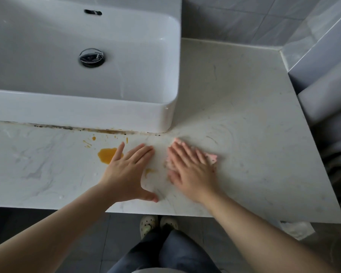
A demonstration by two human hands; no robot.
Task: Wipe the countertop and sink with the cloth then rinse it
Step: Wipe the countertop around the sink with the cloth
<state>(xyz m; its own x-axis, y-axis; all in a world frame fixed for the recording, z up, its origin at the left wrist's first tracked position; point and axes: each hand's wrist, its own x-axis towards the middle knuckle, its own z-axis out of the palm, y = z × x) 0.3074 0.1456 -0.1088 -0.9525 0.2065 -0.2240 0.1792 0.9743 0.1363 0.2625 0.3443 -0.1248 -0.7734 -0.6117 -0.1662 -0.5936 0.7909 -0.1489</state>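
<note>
I've got the pale marble-look worktop (pixel 244 107) filling most of the frame, running from the lower left edge out to the grey tiled wall (pixel 234 18) at the upper right. The white rectangular sink (pixel 165 79) takes up the upper left, sitting on top of the worktop, with its chrome drain plug (pixel 92 57) near the middle of the basin and a dark overflow slot (pixel 93 12) above it. Along the sink's front base I see a grimy brownish seam (pixel 83 128). Now the hands, both in the lower centre. My left hand (pixel 126 170) lies flat and open on the worktop, fingers spread, holding nothing. Its fingers partly cover an orange spill (pixel 105 155), with small orange splashes (pixel 88 143) just above it and a fainter orange smear (pixel 150 171) between the two hands. My right hand (pixel 191 170) is open too, palm pressed flat on a pink cloth (pixel 212 157), which lies on the worktop just right of centre, below the sink's front right corner. The right hand looks blurred. At the bottom, dark trousers (pixel 165 253) and light shoes (pixel 158 223) over a dark floor.
</note>
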